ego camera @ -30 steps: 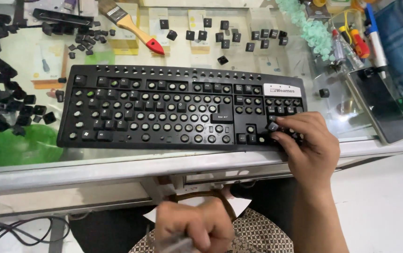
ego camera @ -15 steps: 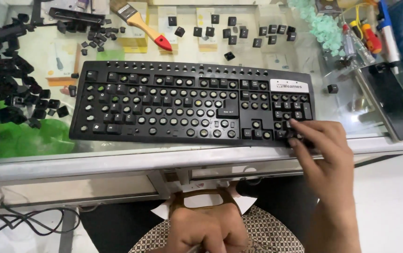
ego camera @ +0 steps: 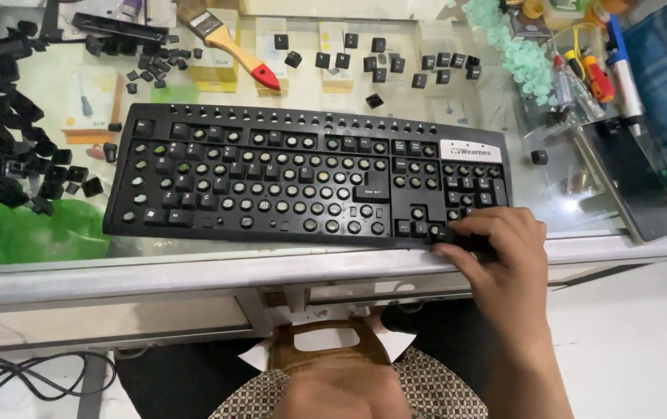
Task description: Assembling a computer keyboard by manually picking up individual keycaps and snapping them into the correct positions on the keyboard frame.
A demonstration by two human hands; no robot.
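**Stripped keyboard, right-corner contact**

Head view. Item: black plastic keyboard [ego camera: 302, 174] with most keycaps removed, lying flat on the glass-topped counter [ego camera: 550, 190]. Right hand [ego camera: 496, 252]: fingers curled onto the keyboard's near right corner at the number pad; whether they pinch a key cannot be told. Left hand [ego camera: 341, 392]: low in the lap, its grip not visible. Handling note: steady, straight fingertip pressure would likely spare the exposed switches. Surroundings: loose black keycaps [ego camera: 7, 147] heaped left, wooden-handled red-tipped paintbrush [ego camera: 228, 43] behind, white floor below.
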